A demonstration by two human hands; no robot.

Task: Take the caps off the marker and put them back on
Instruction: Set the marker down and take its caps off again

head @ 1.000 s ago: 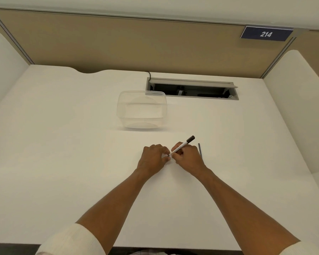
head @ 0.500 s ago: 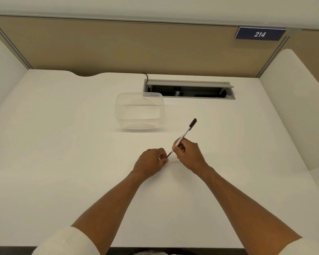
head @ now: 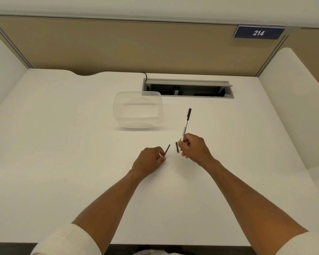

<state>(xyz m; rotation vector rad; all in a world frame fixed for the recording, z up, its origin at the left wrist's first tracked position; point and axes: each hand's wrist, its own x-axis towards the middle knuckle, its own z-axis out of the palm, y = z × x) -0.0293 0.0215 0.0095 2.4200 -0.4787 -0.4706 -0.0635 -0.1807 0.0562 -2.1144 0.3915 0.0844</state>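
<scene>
My right hand point(head: 194, 149) grips the lower part of a slim white marker point(head: 185, 128), which stands nearly upright with a black cap point(head: 189, 113) on its top end. A short dark piece point(head: 177, 147) shows just left of my right fingers; I cannot tell whether it is the marker's bare end or a loose part. My left hand point(head: 149, 161) pinches a thin dark blue-grey cap point(head: 167, 150) that points up and to the right. A small gap separates that cap from the marker.
A transparent plastic container point(head: 137, 109) sits on the white desk point(head: 63, 144) behind my hands. Further back is an open cable slot point(head: 188, 88). White side panels and a tan partition with a "214" sign point(head: 258, 32) enclose the desk.
My hands have pulled apart. The cap came off the marker's lower end and stays in my left hand, while my right hand has swung the marker more upright.
</scene>
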